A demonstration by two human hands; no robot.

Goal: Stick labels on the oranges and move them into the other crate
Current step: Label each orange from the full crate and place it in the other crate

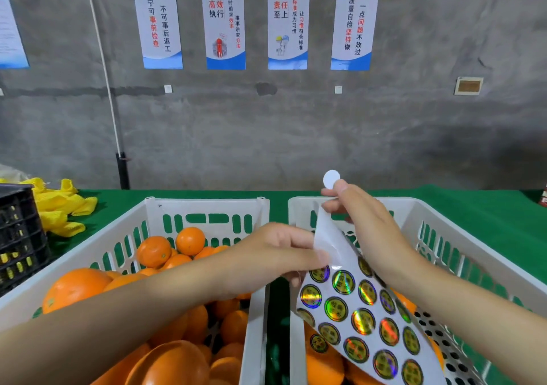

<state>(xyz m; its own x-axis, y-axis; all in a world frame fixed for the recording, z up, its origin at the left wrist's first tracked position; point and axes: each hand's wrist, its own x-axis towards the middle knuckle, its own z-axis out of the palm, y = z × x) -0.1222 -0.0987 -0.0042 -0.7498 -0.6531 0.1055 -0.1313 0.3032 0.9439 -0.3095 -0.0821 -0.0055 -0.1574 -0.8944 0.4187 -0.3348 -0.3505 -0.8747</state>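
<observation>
left hand [275, 256] grips the label sheet [356, 321] while right hand [365, 224] pinches a loose round label [331, 179].

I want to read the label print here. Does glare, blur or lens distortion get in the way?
Head view: rainbow glare streaks the holographic stickers on the label sheet, held by the left hand, so their print is barely legible; the peeled label pinched by the right hand shows only its white back; wide-angle distortion tilts the outer posters; lighting is even.
</observation>
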